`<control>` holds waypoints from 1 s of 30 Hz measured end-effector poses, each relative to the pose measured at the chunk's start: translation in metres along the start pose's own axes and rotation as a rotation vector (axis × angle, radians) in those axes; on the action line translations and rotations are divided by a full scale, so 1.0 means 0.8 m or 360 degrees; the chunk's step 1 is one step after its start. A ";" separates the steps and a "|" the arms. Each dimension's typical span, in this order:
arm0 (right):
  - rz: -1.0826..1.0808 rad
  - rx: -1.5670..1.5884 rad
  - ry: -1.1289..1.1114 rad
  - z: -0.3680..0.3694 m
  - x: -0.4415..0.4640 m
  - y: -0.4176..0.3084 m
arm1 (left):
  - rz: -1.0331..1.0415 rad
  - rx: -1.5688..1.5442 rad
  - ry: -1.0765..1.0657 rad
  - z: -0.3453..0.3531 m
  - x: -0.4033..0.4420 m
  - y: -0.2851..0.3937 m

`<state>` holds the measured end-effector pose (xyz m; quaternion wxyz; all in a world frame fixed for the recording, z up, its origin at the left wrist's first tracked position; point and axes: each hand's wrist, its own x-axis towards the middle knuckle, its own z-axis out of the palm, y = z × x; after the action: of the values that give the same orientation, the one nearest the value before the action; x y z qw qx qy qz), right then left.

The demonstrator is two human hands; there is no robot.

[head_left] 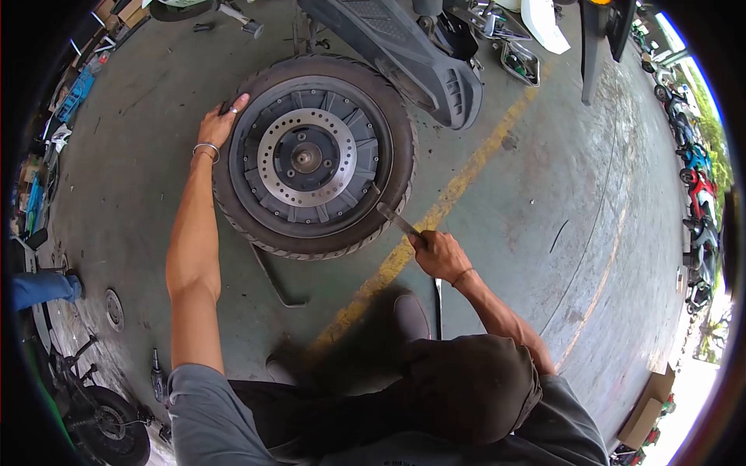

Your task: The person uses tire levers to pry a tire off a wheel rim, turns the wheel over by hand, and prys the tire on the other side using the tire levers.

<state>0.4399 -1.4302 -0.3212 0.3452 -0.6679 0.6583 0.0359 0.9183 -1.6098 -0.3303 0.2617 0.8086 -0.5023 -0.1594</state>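
Note:
A wheel with a black tyre (pixel 225 182), a grey hub and a drilled brake disc (pixel 268 167) lies flat on the floor before me. My left hand (pixel 221 123) grips the tyre's upper left edge, its fingers partly hidden. In my right hand (pixel 441 255) is a flat metal tyre lever (pixel 400 220), held at the lower right of the wheel. The lever's tip lies over the tyre's sidewall; whether it touches the rubber I cannot tell. A bent metal rod (pixel 272 276) sticks out from beneath the wheel towards me.
Grey scooter bodywork (pixel 420 70) overhangs the wheel's upper right. Beyond it sits a metal tray (pixel 521 64) of parts. A thin bar (pixel 439 311) lies beside my right shoe (pixel 411 314). At left are a round metal part (pixel 114 309), another person's leg (pixel 43 287) and a motorbike wheel (pixel 109 427).

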 end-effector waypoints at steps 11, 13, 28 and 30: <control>-0.0440 0.0010 0.0032 0.022 0.054 0.034 | 0.0061 -0.0186 -0.0038 0.009 0.004 -0.018; -0.0692 0.0067 0.0070 0.026 0.070 0.046 | 0.0057 -0.0154 0.0070 0.016 0.011 -0.033; -0.1133 0.0042 0.0085 0.037 0.126 0.081 | 0.0015 -0.0191 0.0105 0.022 0.011 -0.044; -0.0820 -0.0033 0.0069 0.032 0.086 0.065 | 0.0024 -0.0235 0.0028 0.016 -0.001 -0.029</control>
<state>0.4120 -1.4703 -0.3969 0.3218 -0.8177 0.4734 -0.0607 0.9283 -1.6042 -0.3544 0.3262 0.7847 -0.4929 -0.1868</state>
